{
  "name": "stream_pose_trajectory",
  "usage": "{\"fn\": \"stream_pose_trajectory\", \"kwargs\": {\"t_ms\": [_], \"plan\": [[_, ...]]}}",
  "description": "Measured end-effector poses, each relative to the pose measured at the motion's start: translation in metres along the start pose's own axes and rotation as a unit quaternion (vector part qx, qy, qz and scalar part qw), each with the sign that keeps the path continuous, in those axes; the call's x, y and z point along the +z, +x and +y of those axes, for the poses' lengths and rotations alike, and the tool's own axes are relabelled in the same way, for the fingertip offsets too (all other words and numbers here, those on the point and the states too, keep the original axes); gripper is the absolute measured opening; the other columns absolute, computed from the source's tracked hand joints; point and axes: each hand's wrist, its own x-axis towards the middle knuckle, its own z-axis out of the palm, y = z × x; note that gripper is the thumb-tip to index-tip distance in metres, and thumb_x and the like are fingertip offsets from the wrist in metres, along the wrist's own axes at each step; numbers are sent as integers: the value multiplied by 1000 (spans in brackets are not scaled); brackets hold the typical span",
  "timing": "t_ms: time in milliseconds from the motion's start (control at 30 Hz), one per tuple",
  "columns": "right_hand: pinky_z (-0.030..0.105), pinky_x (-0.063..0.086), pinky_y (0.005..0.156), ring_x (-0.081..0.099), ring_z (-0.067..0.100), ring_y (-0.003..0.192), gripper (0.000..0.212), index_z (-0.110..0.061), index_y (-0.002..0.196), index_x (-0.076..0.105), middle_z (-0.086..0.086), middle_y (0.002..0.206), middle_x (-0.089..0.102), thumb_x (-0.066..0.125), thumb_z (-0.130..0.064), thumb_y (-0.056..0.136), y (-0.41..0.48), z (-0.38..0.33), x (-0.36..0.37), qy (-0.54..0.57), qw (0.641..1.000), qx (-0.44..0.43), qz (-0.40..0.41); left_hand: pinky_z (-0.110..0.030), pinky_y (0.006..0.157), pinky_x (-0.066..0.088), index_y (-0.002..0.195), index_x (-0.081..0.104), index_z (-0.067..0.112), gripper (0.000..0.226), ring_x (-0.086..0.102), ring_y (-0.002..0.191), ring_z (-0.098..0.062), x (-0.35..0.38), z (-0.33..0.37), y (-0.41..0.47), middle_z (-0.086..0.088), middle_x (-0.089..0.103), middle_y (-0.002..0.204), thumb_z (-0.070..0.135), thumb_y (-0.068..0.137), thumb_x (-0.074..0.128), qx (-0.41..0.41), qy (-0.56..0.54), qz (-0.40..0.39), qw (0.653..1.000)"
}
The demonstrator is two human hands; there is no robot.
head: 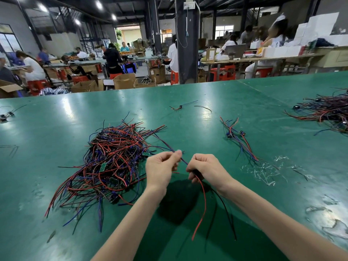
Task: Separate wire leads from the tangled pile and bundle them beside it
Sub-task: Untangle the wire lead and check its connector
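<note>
My left hand [162,166] pinches a thin purple lead [183,160] btwn thumb & forefinger. My right hand [205,169] curls round its lower end, w/ a glossy red wire [204,200] & black wires [224,208] hanging toward 6; what's inside that fist is hidden. The tangled pile [113,161], a springy nest of red, black & blue strands w/ small green boards, lies at 10 on the shiny green table [56,119]. Small bundle [239,138] at 2, well apart.

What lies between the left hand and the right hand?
In the head view, a blue wire lead runs from the left hand to the right hand.
</note>
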Motion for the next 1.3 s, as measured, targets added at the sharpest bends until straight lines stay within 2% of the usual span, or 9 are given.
{"fn": "stream_pose_trajectory", "kwargs": {"t_ms": [200, 300, 400, 500, 633, 800, 900, 1100, 1300], "plan": [[18, 43, 46, 53, 13, 44, 26, -13, 55, 58, 8, 52, 60, 57, -2, 79, -8, -2, 4, -27, 998, -31, -38, -20, 53, 45, 62, 69, 11, 19, 48, 48, -7, -34, 5, 26, 5, 59, 52, 12, 81, 74, -6, -40, 125, 991], [18, 43, 46, 54, 12, 44, 27, -13, 54, 58, 8, 52, 60, 57, -1, 79, -10, -4, 3, -33, 998, -39, -39, -22, 56, 47, 63, 70, 16, 19, 51, 45, -4, -42, 6, 32, 11, 60, 50, 14, 81, 74, 14, -10, 155, 988], [18, 43, 46, 54, 12, 44, 29, -13, 53, 58, 8, 52, 60, 57, -1, 79, -11, -3, 1, -40, 998, -41, -36, -25, 53, 54, 68, 71, 16, 16, 59, 44, -5, -43, 7, 29, 12, 63, 54, 16, 84, 71, 83, 84, 149, 982], [17, 42, 45, 53, 13, 44, 29, -14, 52, 58, 10, 52, 60, 57, -1, 78, -10, -3, -1, -41, 998, -37, -32, -20, 46, 51, 77, 70, 10, 12, 65, 49, -12, -42, 7, 24, 3, 67, 70, 14, 88, 67, 196, 180, 142, 953], [17, 41, 45, 53, 16, 44, 22, -16, 50, 59, 10, 52, 61, 59, -11, 71, -9, -1, -1, -46, 998, -27, -25, -37, 61, 55, 84, 72, 11, 7, 66, 58, -18, -44, 10, 21, 1, 67, 71, 14, 88, 67, 273, 248, 168, 914], [19, 42, 45, 53, 17, 45, 13, -14, 53, 60, 8, 51, 62, 54, -24, 59, -3, 4, -4, -56, 998, -8, 7, -30, 62, 51, 69, 67, 20, 17, 58, 50, -7, -43, 16, 22, 5, 64, 61, 19, 86, 69, 76, 53, 148, 985], [19, 43, 46, 54, 15, 43, 14, -13, 55, 61, 7, 51, 62, 54, -23, 61, -1, 7, -5, -72, 997, -2, 12, -18, 49, 47, 71, 66, 9, 14, 50, 45, -4, -41, 23, 21, 0, 62, 63, 10, 86, 67, -37, -129, 102, 986], [17, 42, 45, 53, 15, 42, 13, -15, 54, 60, 7, 51, 63, 54, -24, 61, 3, 9, -7, -82, 996, 14, 17, -11, 40, 39, 78, 58, 2, 17, 43, 43, -4, -35, 41, 14, 1, 54, 56, 11, 91, 53, -214, -392, -34, 894], [19, 40, 42, 51, 19, 40, 23, -11, 53, 60, 12, 51, 61, 57, -6, 75, 9, 12, -14, -55, 998, 20, 21, -7, 43, 36, 66, 65, 0, 15, 42, 46, -4, -18, 45, -4, 1, 52, 58, 11, 75, 60, -285, -498, -150, 805]]}}
